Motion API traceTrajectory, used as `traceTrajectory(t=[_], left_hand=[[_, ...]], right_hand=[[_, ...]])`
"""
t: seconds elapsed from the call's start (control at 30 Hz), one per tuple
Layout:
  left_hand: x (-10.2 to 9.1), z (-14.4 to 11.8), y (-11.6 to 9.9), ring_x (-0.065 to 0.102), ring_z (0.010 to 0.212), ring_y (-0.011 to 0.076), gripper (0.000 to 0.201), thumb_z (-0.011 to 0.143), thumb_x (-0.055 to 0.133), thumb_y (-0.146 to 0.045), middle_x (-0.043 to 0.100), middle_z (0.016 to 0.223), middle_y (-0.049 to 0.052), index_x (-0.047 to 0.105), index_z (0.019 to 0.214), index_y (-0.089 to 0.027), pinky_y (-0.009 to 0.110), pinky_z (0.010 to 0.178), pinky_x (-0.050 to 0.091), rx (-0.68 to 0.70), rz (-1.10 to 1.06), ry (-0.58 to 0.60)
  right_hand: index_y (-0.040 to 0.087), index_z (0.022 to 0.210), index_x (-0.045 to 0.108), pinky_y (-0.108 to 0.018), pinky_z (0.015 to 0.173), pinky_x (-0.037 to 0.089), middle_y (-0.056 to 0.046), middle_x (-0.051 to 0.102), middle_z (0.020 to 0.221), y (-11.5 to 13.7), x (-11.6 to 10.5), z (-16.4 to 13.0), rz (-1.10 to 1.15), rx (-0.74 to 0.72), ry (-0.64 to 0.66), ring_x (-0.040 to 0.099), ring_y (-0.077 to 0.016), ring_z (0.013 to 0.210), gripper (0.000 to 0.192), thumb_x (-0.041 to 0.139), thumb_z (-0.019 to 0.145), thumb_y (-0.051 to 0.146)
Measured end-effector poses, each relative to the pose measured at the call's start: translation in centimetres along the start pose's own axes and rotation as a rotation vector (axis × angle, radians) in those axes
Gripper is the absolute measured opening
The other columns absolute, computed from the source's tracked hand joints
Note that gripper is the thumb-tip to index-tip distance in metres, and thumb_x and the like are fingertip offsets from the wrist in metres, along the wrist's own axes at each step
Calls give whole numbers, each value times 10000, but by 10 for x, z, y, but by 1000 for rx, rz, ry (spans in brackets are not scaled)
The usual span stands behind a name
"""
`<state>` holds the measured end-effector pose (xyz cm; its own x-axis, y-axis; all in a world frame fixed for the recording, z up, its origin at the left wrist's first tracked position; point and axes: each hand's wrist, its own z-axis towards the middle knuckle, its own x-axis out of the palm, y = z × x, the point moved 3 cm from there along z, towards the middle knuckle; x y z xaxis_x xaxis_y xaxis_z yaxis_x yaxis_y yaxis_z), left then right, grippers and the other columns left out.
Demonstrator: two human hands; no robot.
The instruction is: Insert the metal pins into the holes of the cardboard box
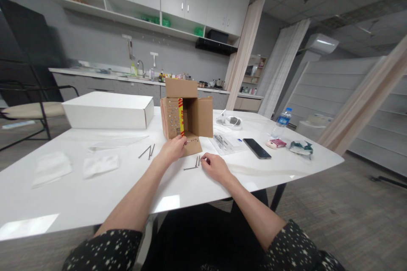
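My left hand (173, 149) rests against the lower flap of the open cardboard box (186, 112) standing mid-counter (79, 194), fingers curled together on the flap's edge. My right hand (214, 166), fingers pressed together, pinches the nails (194, 164) lying just before the box. More loose nails (148, 151) lie left.

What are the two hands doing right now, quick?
Left hand: curled against the cardboard box, touching its lower flap.
Right hand: fingertips on the nails on the table; grip cannot be told.
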<state>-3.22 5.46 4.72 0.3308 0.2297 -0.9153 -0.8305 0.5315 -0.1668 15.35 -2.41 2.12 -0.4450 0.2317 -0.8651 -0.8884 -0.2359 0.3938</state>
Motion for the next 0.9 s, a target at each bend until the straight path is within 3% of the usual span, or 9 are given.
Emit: traceTrajectory(t=[0.23, 0.47, 0.9], left_hand=[[-6, -1, -2, 633, 935, 219, 268, 812, 450, -79, 617, 1051, 91, 543, 1035, -195, 318, 807, 453, -36, 95, -32], [-7, 0, 3, 624, 1010, 224, 267, 808, 462, -86, 635, 1081, 90, 518, 1045, -195, 315, 829, 448, -68, 44, -39], [0, 6, -1, 626, 994, 236, 226, 876, 424, -133, 645, 1092, 96, 537, 1064, -189, 352, 856, 435, -101, 97, -27]], right_hand=[[241, 890, 708, -244, 620, 327, -2, 699, 748, 2, -1, 0, 17, -9, 13, 561, -147, 658, 198, 515, 858, 270], [252, 891, 714, -243, 625, 339, 7, 696, 751, 2, -1, -1, 30, -25, 20, 569, -146, 668, 201, 519, 855, 284], [234, 907, 715, -242, 632, 336, -3, 701, 763, 2, 0, 0, 6, -23, 23, 575, -146, 692, 209, 517, 856, 280]])
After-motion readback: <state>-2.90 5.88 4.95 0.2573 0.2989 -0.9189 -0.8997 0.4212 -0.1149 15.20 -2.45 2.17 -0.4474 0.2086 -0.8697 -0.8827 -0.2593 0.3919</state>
